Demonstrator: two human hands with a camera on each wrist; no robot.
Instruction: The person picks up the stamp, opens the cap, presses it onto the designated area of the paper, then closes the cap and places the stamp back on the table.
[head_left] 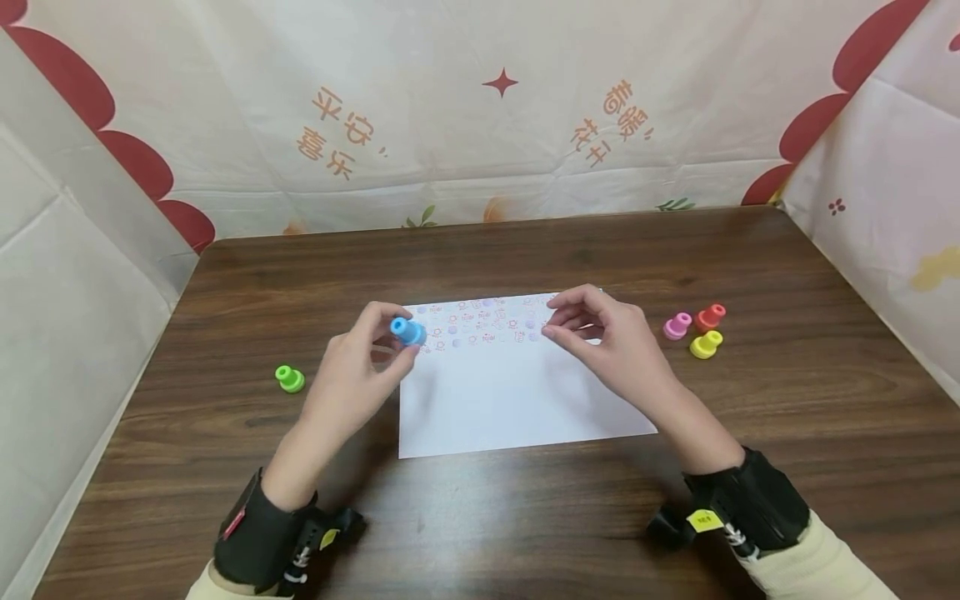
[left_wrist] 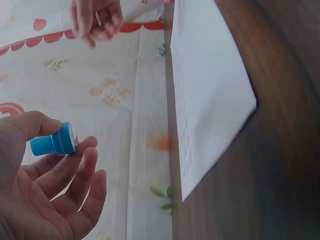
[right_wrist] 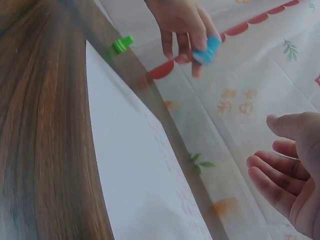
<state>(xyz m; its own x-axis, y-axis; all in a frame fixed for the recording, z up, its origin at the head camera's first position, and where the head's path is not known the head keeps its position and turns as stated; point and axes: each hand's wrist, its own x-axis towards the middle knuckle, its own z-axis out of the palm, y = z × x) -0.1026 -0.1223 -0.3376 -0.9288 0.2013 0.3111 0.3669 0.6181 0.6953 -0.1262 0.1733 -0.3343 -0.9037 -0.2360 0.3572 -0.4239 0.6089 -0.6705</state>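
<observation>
Your left hand pinches the blue stamp between thumb and fingers, holding it tilted in the air over the left edge of the paper, its wide end turned toward the right side. Your right hand holds nothing: its fingers curve loosely, the thumb a little apart from them, above the right part of the sheet. Judging by the rows of small red and purple prints along the paper's far part, you seem to be readying the blue stamp for another print; whether it wears a cap is hard to tell. The next move probably calls for your free hand to come across and uncap it or take it over, then for the face to be set square on the bare near part of the sheet. Out to the left lies the green stamp; off to the right, the pink stamp, red stamp and yellow stamp are grouped together. All this is on a dark wood-grain table, with a pale cloth hanging behind, printed with orange writing and red scallops.
</observation>
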